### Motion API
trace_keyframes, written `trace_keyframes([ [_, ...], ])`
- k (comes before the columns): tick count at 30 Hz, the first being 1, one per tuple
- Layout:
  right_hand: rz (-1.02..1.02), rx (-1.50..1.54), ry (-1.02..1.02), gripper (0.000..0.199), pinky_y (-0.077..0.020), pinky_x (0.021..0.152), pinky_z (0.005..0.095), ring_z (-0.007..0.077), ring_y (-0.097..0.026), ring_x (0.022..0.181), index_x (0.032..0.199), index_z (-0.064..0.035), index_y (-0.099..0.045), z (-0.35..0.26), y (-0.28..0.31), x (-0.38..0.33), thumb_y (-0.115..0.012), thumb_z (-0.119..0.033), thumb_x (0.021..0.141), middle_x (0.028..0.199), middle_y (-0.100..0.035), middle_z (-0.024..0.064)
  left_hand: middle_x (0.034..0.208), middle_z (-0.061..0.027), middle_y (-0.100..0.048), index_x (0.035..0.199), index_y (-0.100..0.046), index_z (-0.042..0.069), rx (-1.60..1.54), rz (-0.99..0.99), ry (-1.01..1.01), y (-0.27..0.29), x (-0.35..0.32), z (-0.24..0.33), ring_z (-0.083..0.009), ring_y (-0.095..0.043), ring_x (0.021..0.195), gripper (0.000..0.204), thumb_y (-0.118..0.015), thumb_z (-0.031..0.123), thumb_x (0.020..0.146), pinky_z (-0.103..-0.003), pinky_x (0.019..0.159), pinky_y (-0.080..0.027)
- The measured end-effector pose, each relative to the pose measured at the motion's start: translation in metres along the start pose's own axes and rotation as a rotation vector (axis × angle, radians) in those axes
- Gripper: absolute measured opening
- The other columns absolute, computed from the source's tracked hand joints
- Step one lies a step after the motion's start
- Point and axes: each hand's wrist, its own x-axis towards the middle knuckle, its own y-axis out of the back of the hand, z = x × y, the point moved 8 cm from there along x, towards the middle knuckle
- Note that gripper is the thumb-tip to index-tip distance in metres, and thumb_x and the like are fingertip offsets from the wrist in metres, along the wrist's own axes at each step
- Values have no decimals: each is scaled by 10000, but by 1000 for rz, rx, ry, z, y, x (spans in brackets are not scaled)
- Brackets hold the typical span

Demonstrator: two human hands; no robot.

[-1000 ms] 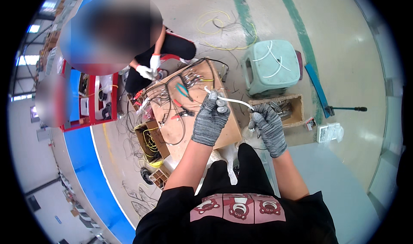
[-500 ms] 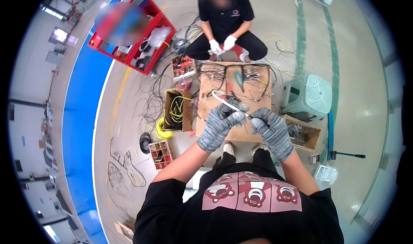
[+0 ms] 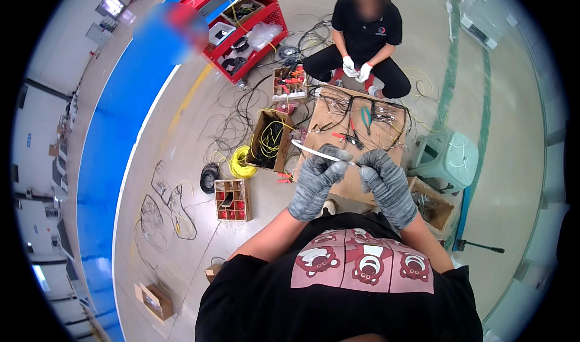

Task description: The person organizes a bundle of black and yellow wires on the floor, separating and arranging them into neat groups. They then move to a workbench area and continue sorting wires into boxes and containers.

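My left hand (image 3: 317, 182), in a grey knit glove, is closed on a thin white tube (image 3: 309, 149). The tube's free end curves away to the left over the board. My right hand (image 3: 388, 188), gloved alike, has its fingertips pinched together close to the left hand. A short dark piece (image 3: 355, 164) shows between the two hands, running to the right fingertips; its kind is too small to tell. Both hands are above a brown board (image 3: 347, 189), where a dark wire harness (image 3: 350, 102), teal-handled pliers (image 3: 366, 118) and a red-handled tool (image 3: 344, 138) lie.
A co-worker (image 3: 367, 34) in white gloves sits across the board. To the left stand a cable box (image 3: 286, 153), a yellow coil (image 3: 240, 164), a divided tray (image 3: 234, 216) and a red cart (image 3: 279, 10). To the right are a pale green stool (image 3: 450, 164) and a box (image 3: 444, 215).
The whole view has shifted, so the board and co-worker appear farther right. The white tube's free end now looks less hooked. Both hands keep their pinch.
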Motion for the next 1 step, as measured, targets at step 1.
trace_keyframes([
  [1,-34,-15,-41,145,-463,567,258,133,-560,586,1019,-46,-550,3,-6,-1,-548,-103,886,732,-596,34,824,-10,-597,1051,-604,54,-4,14,-9,5,-3,2,-92,-544,722,237,-634,185,855,-215,653,-448],
])
